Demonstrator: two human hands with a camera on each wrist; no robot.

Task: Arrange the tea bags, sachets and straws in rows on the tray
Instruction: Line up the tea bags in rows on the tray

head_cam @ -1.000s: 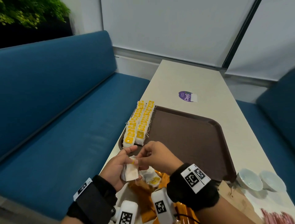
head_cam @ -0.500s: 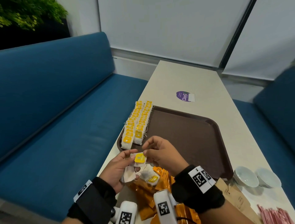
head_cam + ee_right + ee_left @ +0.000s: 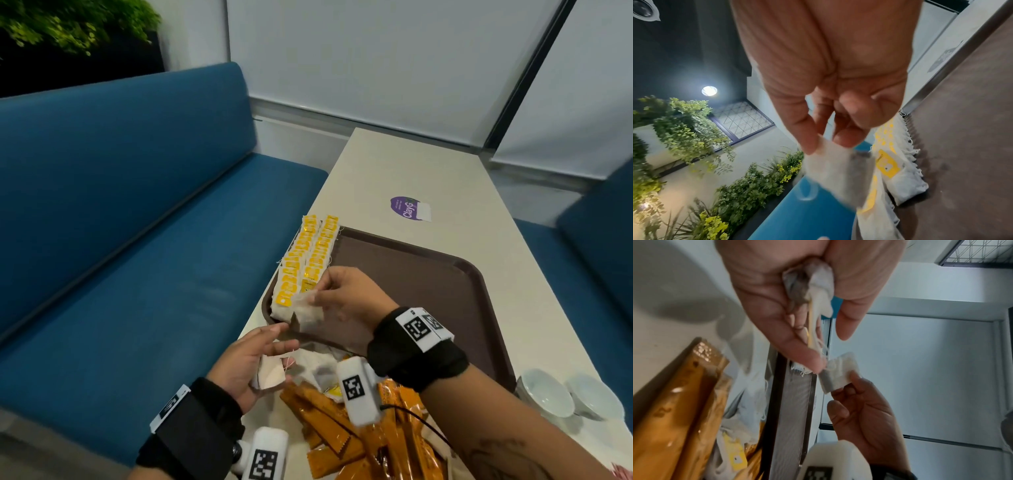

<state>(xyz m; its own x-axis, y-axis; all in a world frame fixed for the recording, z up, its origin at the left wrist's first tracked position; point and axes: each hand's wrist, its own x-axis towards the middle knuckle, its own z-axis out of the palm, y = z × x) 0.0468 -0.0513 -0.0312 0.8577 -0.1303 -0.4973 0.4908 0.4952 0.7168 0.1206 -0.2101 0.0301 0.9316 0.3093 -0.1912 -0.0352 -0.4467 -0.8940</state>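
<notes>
Tea bag (image 3: 308, 313): pinched at its upper edge by the right hand (image 3: 346, 301), held just above the near left corner of the tray (image 3: 445, 294), beside two laid rows of tea bags (image 3: 305, 260). Judged light, limp and easily torn; best taken by the paper edge. Further bags (image 3: 270, 373) are gripped by the left hand (image 3: 246, 363), just short of the tray.

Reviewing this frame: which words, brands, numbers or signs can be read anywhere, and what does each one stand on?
"ClayG": on the purple sticker on the table; its smaller print is too small to read.
Yellow tea bag tags on the tray: print too small to read.
Orange sachets: no legible text.
Wristbands: square coded markers only, no words.
</notes>
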